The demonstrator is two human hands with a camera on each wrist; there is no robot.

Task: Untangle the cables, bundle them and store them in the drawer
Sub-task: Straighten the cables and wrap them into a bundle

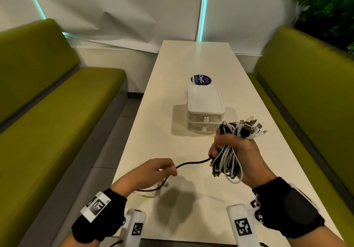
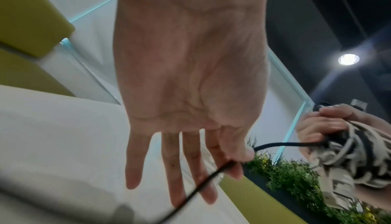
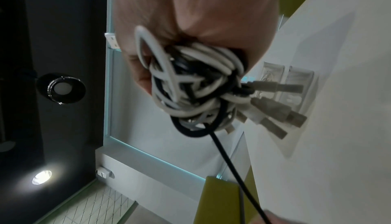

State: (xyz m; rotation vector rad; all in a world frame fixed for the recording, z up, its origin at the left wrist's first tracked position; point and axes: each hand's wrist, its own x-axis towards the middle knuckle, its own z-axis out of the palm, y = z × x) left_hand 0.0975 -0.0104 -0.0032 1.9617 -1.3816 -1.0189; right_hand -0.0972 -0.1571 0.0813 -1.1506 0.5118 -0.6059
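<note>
Near drawer box point(image 1: 205, 110): right hand point(image 1: 235, 151) grips cable bundle point(image 1: 228, 162); left hand point(image 1: 153, 172) pinches black cable point(image 1: 191, 163). Bundling step; next, wrap it round.

Green benches point(image 1: 57, 101), round sticker point(image 1: 201, 79)

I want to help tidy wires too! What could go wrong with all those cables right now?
The right hand grips a cable bundle held only by its fingers, so loops might slip loose. The left hand pinches a black cable running from the bundle; a hard tug could tighten a knot. Both drawers of the drawer box look closed.
</note>
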